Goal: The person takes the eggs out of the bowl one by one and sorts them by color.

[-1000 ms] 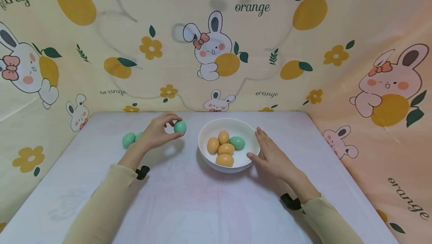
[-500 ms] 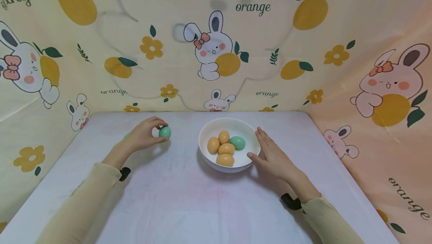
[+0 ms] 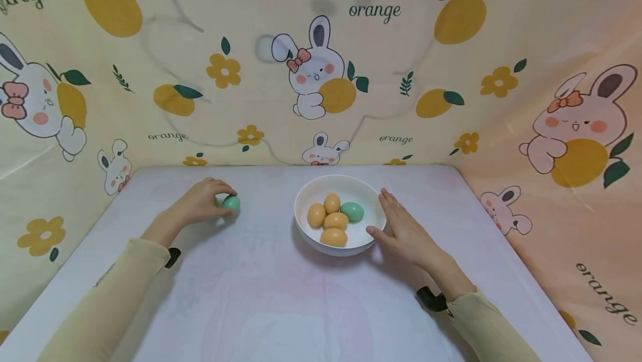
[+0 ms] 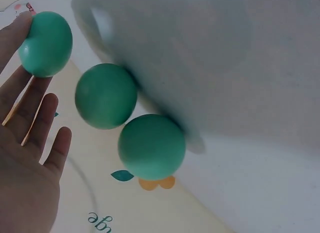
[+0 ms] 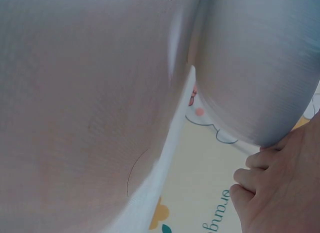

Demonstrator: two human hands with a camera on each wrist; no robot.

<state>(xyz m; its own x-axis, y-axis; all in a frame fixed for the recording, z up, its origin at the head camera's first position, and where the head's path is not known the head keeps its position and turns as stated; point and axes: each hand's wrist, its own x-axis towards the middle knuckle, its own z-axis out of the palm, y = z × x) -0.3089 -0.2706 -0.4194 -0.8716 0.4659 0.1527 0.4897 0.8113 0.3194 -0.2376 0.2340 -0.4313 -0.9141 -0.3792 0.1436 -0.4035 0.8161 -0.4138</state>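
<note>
I can read one word on the patterned cloth (image 3: 251,28): "orange". On the back, I see one big "orange" (image 3: 374,11) up high and two small ones down low. On the right side, it leans over. On the left, the edge cuts off its start. The right wrist view shows "orang", tipped over. The left wrist view shows only a few letters.

The pale desk (image 3: 281,306), faintly tinged with pink, carries a round white bowl (image 3: 358,231) standing upright toward its far edge and, over on the left, a green egg (image 4: 106,96) and a second green egg (image 4: 151,147) lying close together.
</note>
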